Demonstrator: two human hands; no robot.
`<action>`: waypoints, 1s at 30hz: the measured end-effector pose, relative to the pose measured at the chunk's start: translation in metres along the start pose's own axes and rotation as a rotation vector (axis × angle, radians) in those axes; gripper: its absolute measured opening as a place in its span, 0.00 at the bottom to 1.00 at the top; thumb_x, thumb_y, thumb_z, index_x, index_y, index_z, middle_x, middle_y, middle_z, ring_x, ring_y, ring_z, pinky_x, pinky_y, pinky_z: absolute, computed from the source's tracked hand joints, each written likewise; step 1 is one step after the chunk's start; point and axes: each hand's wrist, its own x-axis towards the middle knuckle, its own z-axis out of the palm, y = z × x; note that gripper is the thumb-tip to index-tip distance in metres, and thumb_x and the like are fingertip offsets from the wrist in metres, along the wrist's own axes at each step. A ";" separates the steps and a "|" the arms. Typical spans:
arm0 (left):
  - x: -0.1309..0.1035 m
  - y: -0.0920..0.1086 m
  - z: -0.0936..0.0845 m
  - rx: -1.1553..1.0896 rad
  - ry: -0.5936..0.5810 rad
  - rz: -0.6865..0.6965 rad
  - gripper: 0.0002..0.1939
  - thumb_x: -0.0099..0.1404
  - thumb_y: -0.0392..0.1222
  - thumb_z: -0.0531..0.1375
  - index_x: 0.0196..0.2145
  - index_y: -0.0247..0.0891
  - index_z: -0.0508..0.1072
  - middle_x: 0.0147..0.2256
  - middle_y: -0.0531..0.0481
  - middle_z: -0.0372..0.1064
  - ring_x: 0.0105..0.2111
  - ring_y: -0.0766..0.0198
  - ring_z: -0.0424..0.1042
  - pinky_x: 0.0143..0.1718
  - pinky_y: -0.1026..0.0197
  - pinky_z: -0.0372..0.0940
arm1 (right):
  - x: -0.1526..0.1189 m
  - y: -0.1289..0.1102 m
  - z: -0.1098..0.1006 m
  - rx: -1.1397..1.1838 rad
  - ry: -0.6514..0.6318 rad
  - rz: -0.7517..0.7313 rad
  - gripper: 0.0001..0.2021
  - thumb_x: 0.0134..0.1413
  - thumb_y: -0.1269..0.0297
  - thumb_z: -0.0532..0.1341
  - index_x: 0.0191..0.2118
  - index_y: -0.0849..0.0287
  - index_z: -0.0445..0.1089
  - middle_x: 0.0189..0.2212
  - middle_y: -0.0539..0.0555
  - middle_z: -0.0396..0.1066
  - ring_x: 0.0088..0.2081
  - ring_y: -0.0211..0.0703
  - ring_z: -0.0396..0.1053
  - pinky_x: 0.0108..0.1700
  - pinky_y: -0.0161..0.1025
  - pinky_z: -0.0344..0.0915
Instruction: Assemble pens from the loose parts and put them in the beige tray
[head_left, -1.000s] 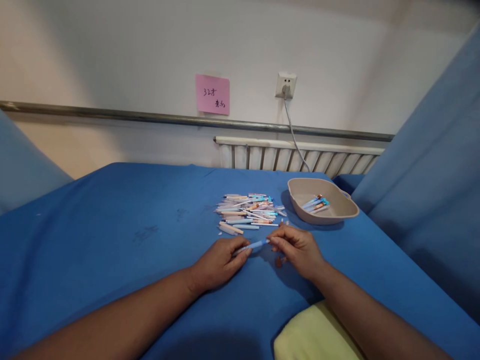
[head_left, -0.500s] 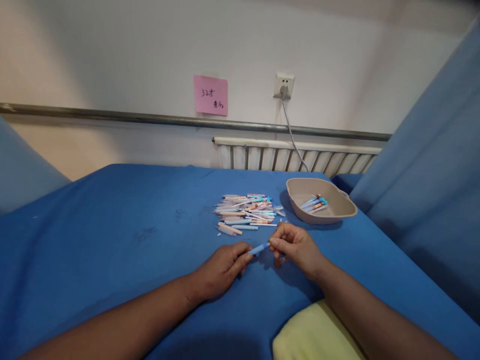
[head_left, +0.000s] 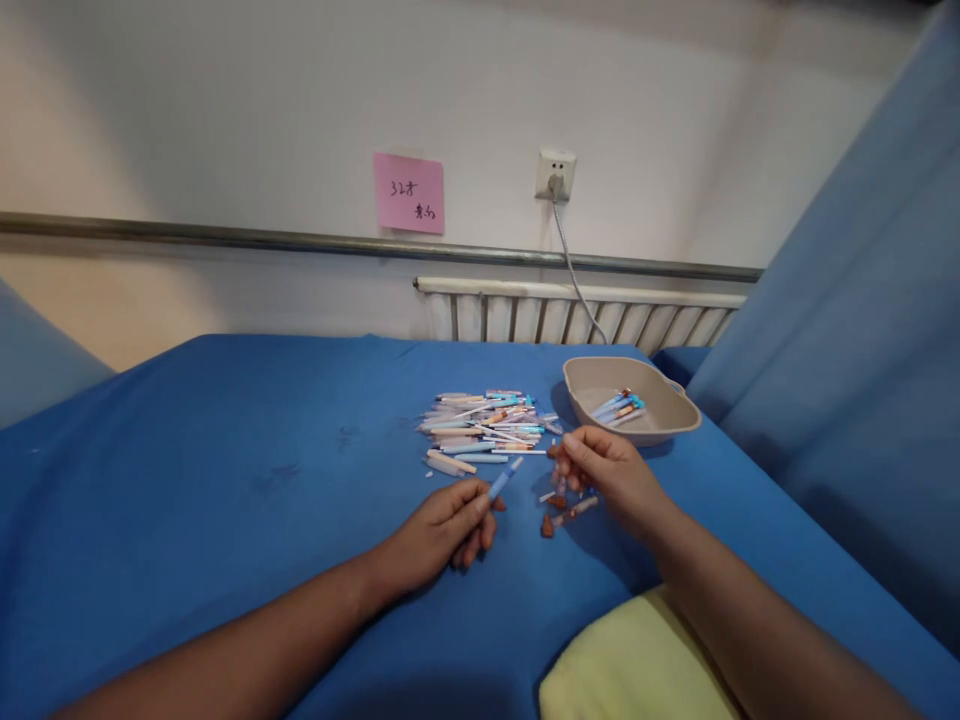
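My left hand (head_left: 446,525) grips a light blue pen barrel (head_left: 505,480) between thumb and fingers, its pale tip pointing up and right. To its right, my right hand (head_left: 600,462) is closed in a pinch, with a small brown piece (head_left: 555,451) at its fingertips. Below the right hand lie several clear pen parts with brown tops (head_left: 574,512) on the blue cloth. Beyond both hands is a pile of pens and pen parts (head_left: 480,430) in pale blue, peach, white and grey.
A beige basin (head_left: 667,405) holding several assembled pens (head_left: 619,408) stands behind the right hand. A yellow cloth (head_left: 637,665) lies by the right forearm. The blue-covered table (head_left: 187,480) reaches the wall, where a radiator (head_left: 525,310) and a plugged socket (head_left: 556,175) show.
My right hand has moved away from the pen barrel, up and to the right. The barrel in my left hand is tilted more steeply, and the brown-topped parts are now more visible.
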 end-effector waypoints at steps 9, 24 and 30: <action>0.007 0.003 -0.008 -0.170 0.101 -0.070 0.22 0.62 0.59 0.54 0.38 0.35 0.65 0.21 0.58 0.63 0.13 0.75 0.51 0.12 0.70 0.44 | 0.000 -0.002 -0.044 -0.896 -0.224 0.058 0.05 0.46 0.69 0.61 0.23 0.60 0.67 0.18 0.46 0.66 0.21 0.33 0.59 0.23 0.30 0.49; 0.008 0.002 -0.007 -0.152 0.113 -0.085 0.21 0.60 0.57 0.58 0.35 0.34 0.66 0.20 0.58 0.61 0.14 0.76 0.52 0.13 0.71 0.45 | -0.013 0.005 -0.005 -1.006 -0.433 -0.186 0.06 0.47 0.68 0.64 0.34 0.57 0.70 0.29 0.50 0.73 0.30 0.40 0.68 0.32 0.33 0.59; 0.005 0.004 -0.005 -0.110 0.092 -0.074 0.21 0.58 0.56 0.59 0.36 0.34 0.66 0.20 0.58 0.62 0.15 0.76 0.55 0.15 0.71 0.48 | -0.022 0.003 0.012 -1.160 -0.470 -0.255 0.05 0.51 0.72 0.59 0.33 0.58 0.69 0.32 0.53 0.72 0.34 0.41 0.68 0.36 0.35 0.59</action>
